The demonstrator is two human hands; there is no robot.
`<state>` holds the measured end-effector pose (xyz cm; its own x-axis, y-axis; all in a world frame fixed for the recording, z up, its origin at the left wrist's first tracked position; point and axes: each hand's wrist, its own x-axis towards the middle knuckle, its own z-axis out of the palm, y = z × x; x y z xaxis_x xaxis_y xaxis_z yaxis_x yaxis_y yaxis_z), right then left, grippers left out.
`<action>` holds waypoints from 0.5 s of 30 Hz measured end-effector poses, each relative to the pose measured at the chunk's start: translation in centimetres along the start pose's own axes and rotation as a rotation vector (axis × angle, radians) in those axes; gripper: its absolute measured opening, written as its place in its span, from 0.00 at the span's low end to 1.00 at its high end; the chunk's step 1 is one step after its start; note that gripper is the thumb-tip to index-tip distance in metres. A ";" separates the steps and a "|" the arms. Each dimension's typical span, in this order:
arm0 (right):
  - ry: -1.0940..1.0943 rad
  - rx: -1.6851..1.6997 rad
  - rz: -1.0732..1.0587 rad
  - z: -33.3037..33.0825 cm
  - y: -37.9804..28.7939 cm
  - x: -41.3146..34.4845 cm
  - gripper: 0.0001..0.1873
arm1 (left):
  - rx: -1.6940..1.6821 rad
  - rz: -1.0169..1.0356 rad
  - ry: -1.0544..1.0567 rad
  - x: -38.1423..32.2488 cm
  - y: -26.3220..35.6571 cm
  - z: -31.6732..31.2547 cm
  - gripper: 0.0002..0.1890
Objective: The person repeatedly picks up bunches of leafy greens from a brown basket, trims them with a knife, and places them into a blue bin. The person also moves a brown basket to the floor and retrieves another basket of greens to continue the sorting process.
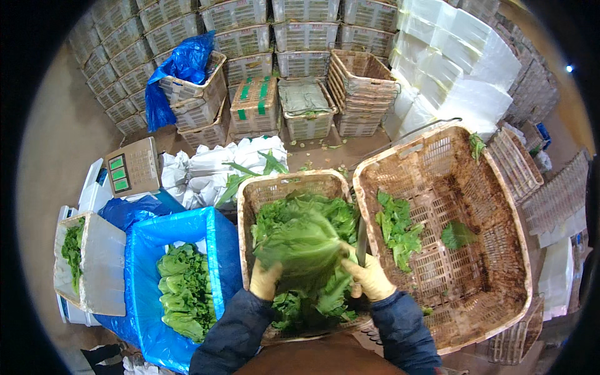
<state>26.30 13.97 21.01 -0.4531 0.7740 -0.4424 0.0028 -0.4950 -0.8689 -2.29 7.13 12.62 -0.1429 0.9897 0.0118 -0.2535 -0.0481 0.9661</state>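
A green head of leafy lettuce (300,239), blurred at its edges, is held over the middle plastic crate (242,225). My left hand (266,281), in a pale yellow glove, grips its leafy end; the fingers are partly hidden by leaves. At the stem end, my right hand (368,276), gloved alike, holds a knife (362,241) with its blade pointing away from me. Its fingers also touch the lettuce. More lettuce (340,213) lies in the crate under the held head.
Left stands a blue-lined box (213,262) with lettuce heads (185,290) in rows. A larger dirty crate (501,197) with loose leaves (398,229) adjoins on the right. Beyond are a digital scale (133,166), white wrapped bundles (211,168), stacked crates (363,89) and foam boxes (450,61).
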 end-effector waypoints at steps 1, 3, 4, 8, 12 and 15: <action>-0.096 -0.120 0.135 -0.5 -0.7 -0.1 0.28 | -0.027 -0.064 0.132 -0.2 -1.3 -1.1 0.31; -0.288 -0.318 0.149 -1.4 -1.5 0.3 0.29 | -0.461 -0.350 0.081 -0.9 -3.7 -3.8 0.29; -0.298 -0.426 -0.136 -1.8 -1.7 0.7 0.30 | -0.328 -0.429 0.092 -0.9 -4.7 -5.2 0.30; 0.086 -0.701 -0.342 -0.5 -1.2 3.3 0.23 | -0.326 -0.458 0.166 -2.6 -7.2 -7.6 0.25; 0.085 -0.871 -0.176 4.5 -0.1 5.9 0.15 | -0.160 -0.089 0.258 -3.6 -6.9 -6.9 0.18; 0.187 -0.676 -0.337 6.0 -0.6 5.7 0.14 | -0.187 -0.036 0.319 -4.1 -5.7 -6.9 0.20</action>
<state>18.33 16.29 20.33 -0.3683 0.9234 -0.1084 0.4618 0.0805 -0.8833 -6.83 2.46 5.27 -0.4148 0.9005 -0.1307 -0.4296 -0.0672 0.9005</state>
